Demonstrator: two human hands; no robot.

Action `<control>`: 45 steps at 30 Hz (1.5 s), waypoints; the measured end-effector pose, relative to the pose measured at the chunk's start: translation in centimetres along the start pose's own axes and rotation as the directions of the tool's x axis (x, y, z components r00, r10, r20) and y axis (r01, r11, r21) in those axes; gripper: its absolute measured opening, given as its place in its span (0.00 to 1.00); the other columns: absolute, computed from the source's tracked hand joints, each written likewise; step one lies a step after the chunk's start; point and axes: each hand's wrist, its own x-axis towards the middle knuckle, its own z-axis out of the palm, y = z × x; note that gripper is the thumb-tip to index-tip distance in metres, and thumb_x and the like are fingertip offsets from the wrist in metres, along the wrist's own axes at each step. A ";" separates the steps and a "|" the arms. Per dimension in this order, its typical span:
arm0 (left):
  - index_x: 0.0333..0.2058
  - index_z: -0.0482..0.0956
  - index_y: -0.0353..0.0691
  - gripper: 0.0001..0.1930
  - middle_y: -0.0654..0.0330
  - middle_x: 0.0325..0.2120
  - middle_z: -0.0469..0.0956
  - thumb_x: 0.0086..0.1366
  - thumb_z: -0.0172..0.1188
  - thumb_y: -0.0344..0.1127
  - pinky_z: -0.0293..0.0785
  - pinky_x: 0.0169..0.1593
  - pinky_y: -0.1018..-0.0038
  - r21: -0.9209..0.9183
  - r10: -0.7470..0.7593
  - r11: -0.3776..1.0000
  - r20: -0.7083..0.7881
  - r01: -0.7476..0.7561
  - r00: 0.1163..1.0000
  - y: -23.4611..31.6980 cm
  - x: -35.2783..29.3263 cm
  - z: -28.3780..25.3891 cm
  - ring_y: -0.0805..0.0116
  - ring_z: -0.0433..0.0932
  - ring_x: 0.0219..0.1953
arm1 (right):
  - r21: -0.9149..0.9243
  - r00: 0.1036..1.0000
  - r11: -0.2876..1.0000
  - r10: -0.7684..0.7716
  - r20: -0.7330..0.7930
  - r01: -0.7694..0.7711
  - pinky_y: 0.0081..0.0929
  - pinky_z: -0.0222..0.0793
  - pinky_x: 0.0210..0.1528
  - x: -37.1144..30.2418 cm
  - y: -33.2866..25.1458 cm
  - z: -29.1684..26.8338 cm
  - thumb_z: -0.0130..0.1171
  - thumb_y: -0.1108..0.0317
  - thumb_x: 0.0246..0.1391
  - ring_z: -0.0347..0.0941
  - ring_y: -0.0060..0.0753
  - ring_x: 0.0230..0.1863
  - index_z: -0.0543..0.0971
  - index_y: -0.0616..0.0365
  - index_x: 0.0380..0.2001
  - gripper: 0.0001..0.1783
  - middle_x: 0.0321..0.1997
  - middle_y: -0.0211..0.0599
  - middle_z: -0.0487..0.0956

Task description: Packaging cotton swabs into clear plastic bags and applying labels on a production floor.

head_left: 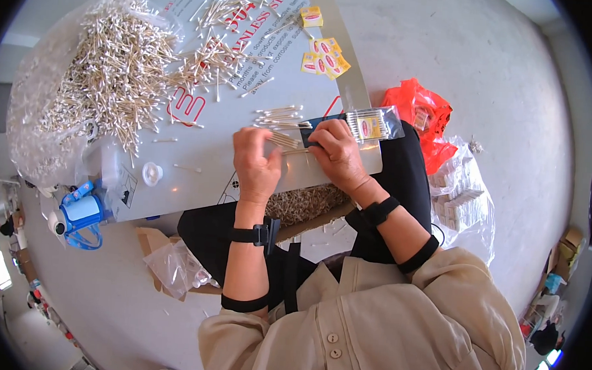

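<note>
Near the table's front edge my left hand [255,165] has its fingers curled round one end of a small bunch of cotton swabs [285,140]. The swabs' other ends point toward my right hand [338,152], whose fingers are bent and pressed together over a dark flat strip [315,129]. What those fingertips pinch is hidden. Just beyond the right hand lies a clear packet [392,123], with a row of swabs and a yellow label [369,127] showing through. Several loose cotton swabs [278,113] rest above the left hand.
A large clear bag [39,112] spills a heap of swabs [124,59] at left. Yellow labels [325,58] and a yellow box [311,16] lie far right. A round white container [152,173] and blue bottle [83,213] are left. A red bag [416,97] is beyond the right edge.
</note>
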 end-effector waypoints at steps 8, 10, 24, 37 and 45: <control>0.31 0.78 0.45 0.15 0.62 0.40 0.70 0.42 0.66 0.22 0.64 0.52 0.60 0.209 0.000 0.978 -0.035 0.007 0.999 -2.4 1.0 -1.4 0.56 0.68 0.48 | -0.018 1.000 1.000 -0.013 0.018 0.013 0.37 0.70 0.46 -0.1 -0.3 -0.5 0.67 0.75 0.35 0.70 0.45 0.43 0.77 0.56 0.27 0.12 0.39 0.37 0.72; 0.30 0.78 0.45 0.14 0.62 0.39 0.71 0.42 0.68 0.24 0.63 0.52 0.60 0.216 -0.016 0.976 -0.026 0.021 1.000 -2.5 1.0 -1.3 0.57 0.68 0.48 | -0.080 0.996 0.994 -0.064 0.064 0.069 0.35 0.70 0.44 -0.2 -0.1 -0.2 0.66 0.74 0.37 0.70 0.42 0.41 0.76 0.55 0.24 0.08 0.36 0.35 0.72; 0.31 0.77 0.40 0.13 0.59 0.36 0.73 0.45 0.66 0.20 0.66 0.51 0.62 0.061 -0.014 0.998 -0.231 0.028 0.973 -2.5 1.5 0.1 0.55 0.69 0.45 | 0.021 0.992 0.999 0.031 -0.125 -0.028 0.37 0.71 0.43 0.7 -1.0 0.2 0.65 0.77 0.36 0.70 0.45 0.41 0.77 0.56 0.29 0.13 0.38 0.37 0.73; 0.30 0.81 0.43 0.09 0.64 0.32 0.73 0.48 0.68 0.25 0.65 0.48 0.63 0.145 -0.030 0.989 -0.044 0.036 0.999 -3.1 3.0 0.5 0.59 0.70 0.42 | -0.090 0.994 0.996 -0.018 -0.106 0.009 0.37 0.71 0.43 1.1 0.2 1.3 0.66 0.76 0.39 0.70 0.43 0.39 0.80 0.56 0.31 0.12 0.37 0.37 0.73; 0.26 0.76 0.42 0.07 0.62 0.30 0.73 0.49 0.66 0.26 0.65 0.45 0.61 0.214 0.004 0.976 0.119 -0.030 0.993 -2.6 4.8 0.5 0.58 0.71 0.41 | -0.088 0.996 0.996 -0.030 -0.089 0.022 0.37 0.70 0.44 1.3 0.1 1.1 0.65 0.76 0.39 0.70 0.44 0.40 0.79 0.56 0.32 0.13 0.37 0.37 0.73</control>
